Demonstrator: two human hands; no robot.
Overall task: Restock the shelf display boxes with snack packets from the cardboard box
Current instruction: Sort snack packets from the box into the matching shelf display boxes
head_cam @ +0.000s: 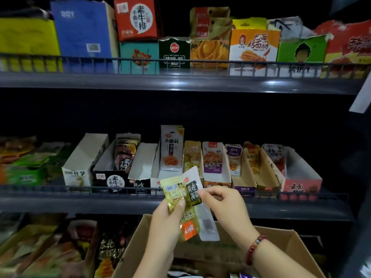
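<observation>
My left hand [166, 219] grips a fanned bunch of snack packets [181, 199] in front of the middle shelf: a yellow one, a white one with a black label, and one with an orange patch lower down. My right hand [222, 205], with a red bead bracelet on its wrist, pinches the edge of the white packet with the black label [193, 188]. Below both hands stands the open cardboard box [285, 245]. Behind the packets, a row of white display boxes [140, 167] lines the middle shelf, some holding packets, two looking empty.
A wire rail [80, 190] runs along the middle shelf's front edge. The top shelf [180, 81] carries colourful cartons behind another rail. The bottom shelf at the left holds trays of packets [50, 251]. A white tag [361, 97] hangs at the right.
</observation>
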